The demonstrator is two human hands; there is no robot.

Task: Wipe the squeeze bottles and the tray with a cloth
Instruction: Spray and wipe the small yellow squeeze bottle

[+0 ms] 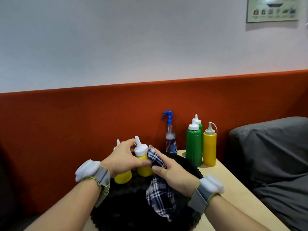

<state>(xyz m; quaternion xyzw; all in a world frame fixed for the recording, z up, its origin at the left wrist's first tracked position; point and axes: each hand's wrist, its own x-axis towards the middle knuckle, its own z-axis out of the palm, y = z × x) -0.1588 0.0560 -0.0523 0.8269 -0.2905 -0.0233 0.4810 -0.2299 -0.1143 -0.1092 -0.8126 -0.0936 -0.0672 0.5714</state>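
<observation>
My left hand (124, 158) grips a yellow squeeze bottle (143, 169) with a white cap, held over the black tray (191, 165). My right hand (173, 174) presses a blue-and-white checked cloth (160, 192) against the bottle's right side; the cloth hangs down over the tray. A second yellow bottle (122, 178) stands in the tray behind my left hand, mostly hidden. Two green bottles (194, 145) and another yellow bottle (209, 145) stand on the table to the right of the tray.
A clear spray bottle (170, 139) with a blue trigger stands at the back against the orange padded wall (83, 122). The light wooden table (233, 189) ends at right beside a grey cushion (275, 155).
</observation>
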